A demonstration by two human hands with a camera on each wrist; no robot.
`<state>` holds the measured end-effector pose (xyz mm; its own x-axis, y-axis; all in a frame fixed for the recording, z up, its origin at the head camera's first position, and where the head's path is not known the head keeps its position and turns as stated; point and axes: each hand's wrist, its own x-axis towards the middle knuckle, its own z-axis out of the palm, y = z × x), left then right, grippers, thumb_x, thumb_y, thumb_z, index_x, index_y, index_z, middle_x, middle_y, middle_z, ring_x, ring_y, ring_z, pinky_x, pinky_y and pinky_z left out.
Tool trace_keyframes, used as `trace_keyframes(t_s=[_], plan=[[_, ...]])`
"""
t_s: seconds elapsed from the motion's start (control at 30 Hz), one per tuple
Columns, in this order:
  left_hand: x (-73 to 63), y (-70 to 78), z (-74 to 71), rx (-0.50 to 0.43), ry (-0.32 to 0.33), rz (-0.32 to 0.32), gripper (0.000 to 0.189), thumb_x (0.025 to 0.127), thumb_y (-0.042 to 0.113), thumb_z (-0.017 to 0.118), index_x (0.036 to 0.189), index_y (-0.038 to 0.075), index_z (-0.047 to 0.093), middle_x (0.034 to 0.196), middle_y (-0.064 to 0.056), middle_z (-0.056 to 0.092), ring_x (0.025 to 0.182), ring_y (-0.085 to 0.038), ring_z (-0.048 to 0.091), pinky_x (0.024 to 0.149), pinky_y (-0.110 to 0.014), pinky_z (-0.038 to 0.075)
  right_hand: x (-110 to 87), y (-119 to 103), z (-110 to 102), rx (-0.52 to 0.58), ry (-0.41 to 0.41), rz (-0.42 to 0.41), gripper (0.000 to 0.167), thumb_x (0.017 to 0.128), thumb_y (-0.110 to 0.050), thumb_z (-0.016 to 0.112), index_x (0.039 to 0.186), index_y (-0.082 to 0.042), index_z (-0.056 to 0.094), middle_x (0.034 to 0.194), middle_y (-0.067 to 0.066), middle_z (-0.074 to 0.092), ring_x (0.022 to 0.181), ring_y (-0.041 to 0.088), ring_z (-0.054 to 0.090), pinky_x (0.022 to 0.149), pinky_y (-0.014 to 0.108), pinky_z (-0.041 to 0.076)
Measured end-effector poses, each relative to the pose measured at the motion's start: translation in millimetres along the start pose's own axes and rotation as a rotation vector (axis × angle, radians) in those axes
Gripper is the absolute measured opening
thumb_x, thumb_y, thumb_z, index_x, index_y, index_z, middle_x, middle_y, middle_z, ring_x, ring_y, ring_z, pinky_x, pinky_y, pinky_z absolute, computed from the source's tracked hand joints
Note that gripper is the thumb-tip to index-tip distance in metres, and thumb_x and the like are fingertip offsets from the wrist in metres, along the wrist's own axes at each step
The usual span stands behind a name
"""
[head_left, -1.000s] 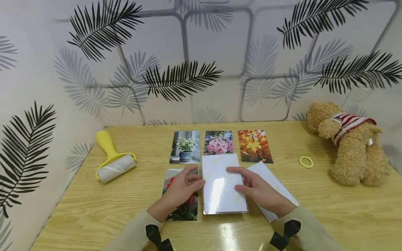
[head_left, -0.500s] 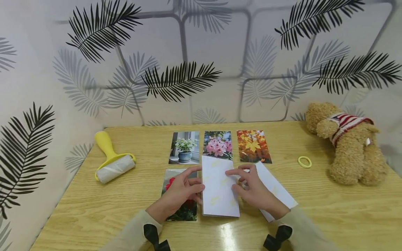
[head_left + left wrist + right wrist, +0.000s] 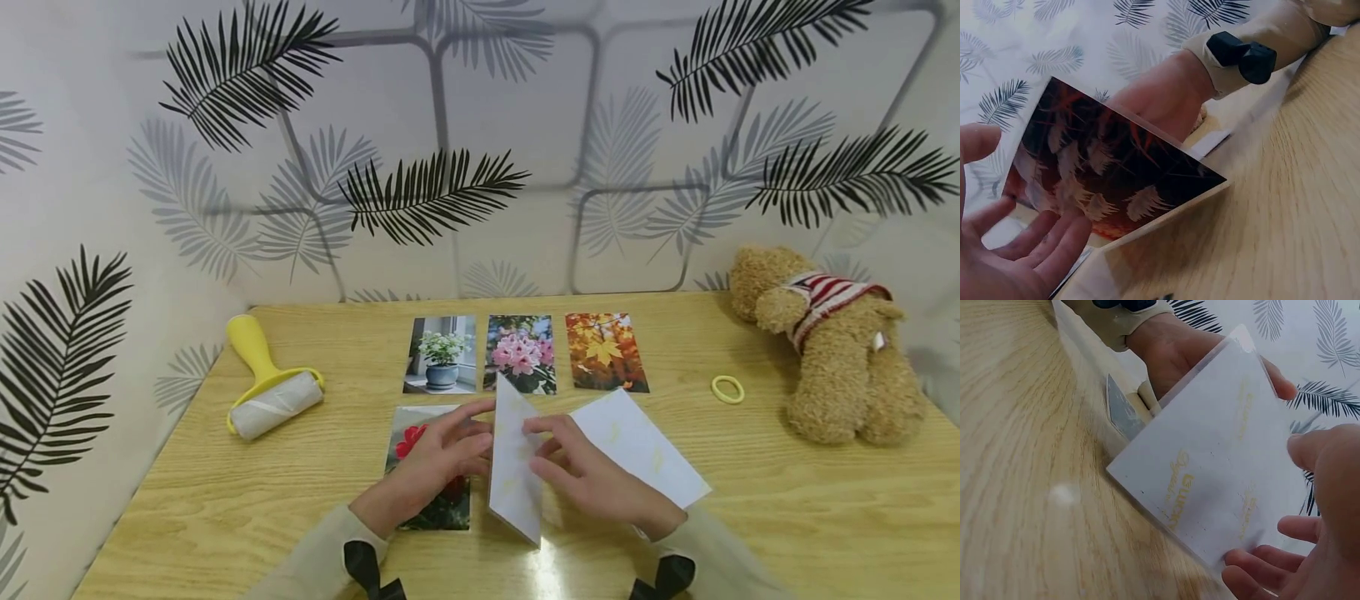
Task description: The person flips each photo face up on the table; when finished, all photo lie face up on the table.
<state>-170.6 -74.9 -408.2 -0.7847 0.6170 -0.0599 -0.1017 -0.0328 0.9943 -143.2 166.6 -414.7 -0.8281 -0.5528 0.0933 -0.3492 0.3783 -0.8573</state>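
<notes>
A thin stack of photo prints (image 3: 513, 467) is tilted up on its lower edge between both hands, its white backs towards the right. In the left wrist view the front photo (image 3: 1097, 169) shows pale plumes on dark red. My left hand (image 3: 431, 467) supports that picture side with extended fingers, its thumb apart from the stack. On the white side, my right hand (image 3: 596, 479) touches the back with its fingers, thumb also apart. Gold lettering marks the back (image 3: 1204, 462) in the right wrist view. Beneath my left hand lies a red-flower photo (image 3: 442, 512), partly covered.
A white-backed print (image 3: 637, 433) lies askew by my right hand. Behind are photos of a potted plant (image 3: 441, 354), pink blossoms (image 3: 519, 346) and maple leaves (image 3: 606, 354). A yellow lint roller (image 3: 273, 383), a yellow ring (image 3: 727, 388) and a teddy bear (image 3: 832, 350) flank them.
The stack has turned from facing up to standing steeply on edge, its right side swinging towards the left. More of the pink-blossom photo and the askew white print now shows.
</notes>
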Motion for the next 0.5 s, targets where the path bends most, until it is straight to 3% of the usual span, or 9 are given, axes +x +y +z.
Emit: trace_keyframes(t_s=[0.17, 0.27, 0.5], plan=[[-0.9, -1.9, 4.1, 0.071, -0.022, 0.007, 0.050, 0.102, 0.025, 0.047, 0.148, 0.009, 0.036, 0.145, -0.021, 0.041, 0.117, -0.027, 0.056, 0.095, -0.041, 0.050, -0.3, -5.3, -2.8, 0.088, -0.013, 0.055, 0.048, 0.108, -0.022, 0.023, 0.149, 0.001, 0.012, 0.141, 0.028, 0.037, 0.117, 0.039, 0.052, 0.090, 0.040, 0.048], [-1.0, -3.6, 5.4, 0.120, -0.034, 0.001, 0.048, 0.102, 0.019, 0.047, 0.148, 0.009, 0.036, 0.147, -0.019, 0.039, 0.122, -0.032, 0.052, 0.099, -0.043, 0.047, -0.8, -9.4, -6.2, 0.143, -0.013, 0.046, 0.051, 0.108, -0.026, 0.014, 0.150, 0.001, 0.003, 0.140, 0.031, 0.037, 0.115, 0.042, 0.053, 0.089, 0.045, 0.048], [-1.0, -2.9, 6.7, 0.189, -0.160, 0.063, 0.058, 0.099, 0.011, 0.052, 0.151, 0.009, 0.028, 0.158, -0.014, 0.021, 0.136, -0.041, 0.035, 0.105, -0.048, 0.041, -2.9, -18.4, -12.7, 0.204, -0.052, 0.060, 0.054, 0.107, -0.032, 0.011, 0.152, -0.006, -0.003, 0.145, 0.034, 0.030, 0.118, 0.046, 0.050, 0.080, 0.044, 0.052]])
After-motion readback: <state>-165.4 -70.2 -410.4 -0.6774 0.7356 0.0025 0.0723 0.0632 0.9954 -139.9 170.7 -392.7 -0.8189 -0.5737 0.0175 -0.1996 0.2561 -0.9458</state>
